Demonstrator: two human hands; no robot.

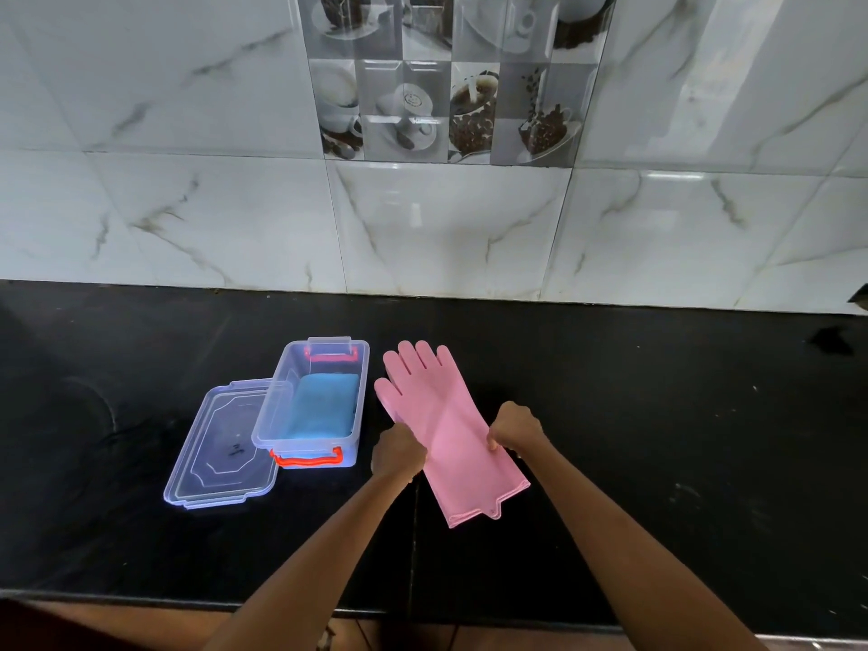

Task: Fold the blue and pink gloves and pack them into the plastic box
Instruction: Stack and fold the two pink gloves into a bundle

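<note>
A pink rubber glove (pixel 446 415) lies flat on the black counter, fingers pointing toward the wall and cuff toward me. My left hand (pixel 397 451) pinches its left edge at mid-length. Opposite it, my right hand (pixel 514 427) grips the right edge. Left of the glove stands a clear plastic box (pixel 272 427) with red handles. A folded blue glove (pixel 324 406) lies inside the box.
The box's clear lid (pixel 220 448) lies on the counter (pixel 657 439), leaning against the box's left side. A white marble-tiled wall (pixel 422 227) rises behind the counter. The counter's front edge (pixel 141 596) runs along the bottom of the view.
</note>
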